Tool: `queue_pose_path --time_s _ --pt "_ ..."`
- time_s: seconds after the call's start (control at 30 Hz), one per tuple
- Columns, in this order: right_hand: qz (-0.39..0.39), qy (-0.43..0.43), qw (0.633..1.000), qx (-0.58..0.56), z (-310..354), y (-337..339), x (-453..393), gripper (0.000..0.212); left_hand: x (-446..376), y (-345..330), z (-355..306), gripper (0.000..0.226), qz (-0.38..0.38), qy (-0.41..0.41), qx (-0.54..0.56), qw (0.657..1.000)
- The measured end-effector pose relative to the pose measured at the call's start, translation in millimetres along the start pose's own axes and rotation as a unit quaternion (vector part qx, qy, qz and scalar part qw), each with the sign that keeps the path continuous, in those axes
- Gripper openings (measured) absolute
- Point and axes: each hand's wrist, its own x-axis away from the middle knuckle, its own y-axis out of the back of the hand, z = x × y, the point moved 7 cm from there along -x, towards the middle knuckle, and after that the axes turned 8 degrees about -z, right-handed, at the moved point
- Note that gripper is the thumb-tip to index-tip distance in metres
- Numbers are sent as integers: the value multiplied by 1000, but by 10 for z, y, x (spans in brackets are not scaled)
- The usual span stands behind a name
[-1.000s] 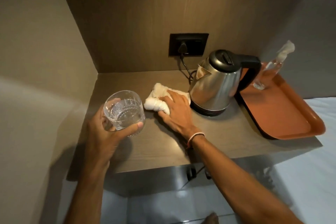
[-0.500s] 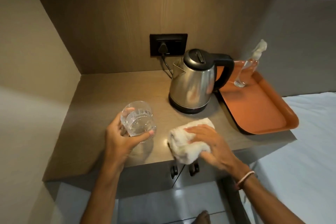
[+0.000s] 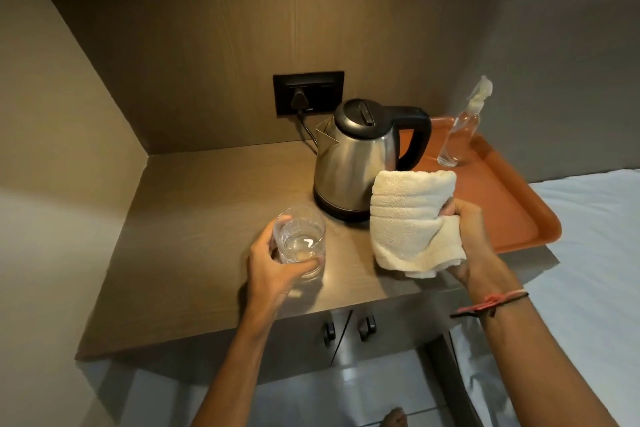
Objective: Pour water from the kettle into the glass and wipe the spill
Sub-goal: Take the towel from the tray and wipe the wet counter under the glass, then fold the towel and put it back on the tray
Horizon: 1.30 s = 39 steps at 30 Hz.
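A steel kettle [image 3: 356,163] with a black lid and handle stands on the wooden counter [image 3: 194,218], plugged into the wall socket. My left hand [image 3: 273,270] grips a clear glass [image 3: 299,243] partly filled with water, low over the counter in front of the kettle. My right hand [image 3: 467,236] holds a folded white towel [image 3: 412,222] lifted off the counter, hanging just right of the kettle's base.
An orange tray [image 3: 512,204] lies at the right of the counter with a clear spray bottle [image 3: 462,135] standing on its far end. A black socket plate [image 3: 308,92] sits on the back wall. Cabinet door knobs [image 3: 346,326] show below the counter edge. White bedding lies to the right.
My right hand wiped the towel from beside the kettle toward the counter's front edge, then lifted it off the surface. My left hand kept holding the glass.
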Motion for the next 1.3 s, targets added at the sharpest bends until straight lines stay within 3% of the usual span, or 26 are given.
queue_pose_path --time_s 0.3,0.4,0.47,0.57,0.63,0.7,0.8,0.87,0.93,0.97,1.03,1.13,1.23,1.3 --pt "51 -63 995 -64 -127 -125 28 11 26 -63 -11 83 15 -11 -30 999" --pt "94 -87 989 -78 -172 -180 56 5 123 -53 -162 96 35 -2 -54 998" --pt "108 -102 985 -83 -194 -146 47 7 225 44 -414 110 -11 -60 -105 993" --pt "113 -112 984 -84 -74 3 28 9 463 -30 -959 85 -69 -179 -87 978" --pt "114 -105 986 -70 85 115 -2 31 517 -409 -1147 73 -4 -161 -57 985" --pt "114 -103 987 -52 234 299 -113 56 506 -977 -1182 78 91 -98 -34 990" --pt "125 -54 990 -40 501 575 -283 51 517 -1798 -1220 81 191 -76 32 978" --pt "162 -22 986 -17 674 699 -373 41 496 -2143 -1219 74 188 -110 34 975" --pt "160 63 981 86 917 897 -513 23 452 -2433 -1165 65 170 -105 59 978" --pt "157 103 971 150 1021 964 -601 23 427 -2539 -1125 61 163 -93 73 980" --pt "151 162 933 285 1198 1108 -781 54 368 -2715 -1027 57 147 -59 93 983" --pt "187 186 884 385 1243 1285 -962 84 306 -2943 -871 63 166 -13 62 984" --pt "156 193 819 517 1128 1382 -1123 90 326 -3108 -744 81 193 5 -42 980" --pt "114 184 779 589 1014 1419 -1186 88 351 -3168 -748 89 198 -29 -129 971"
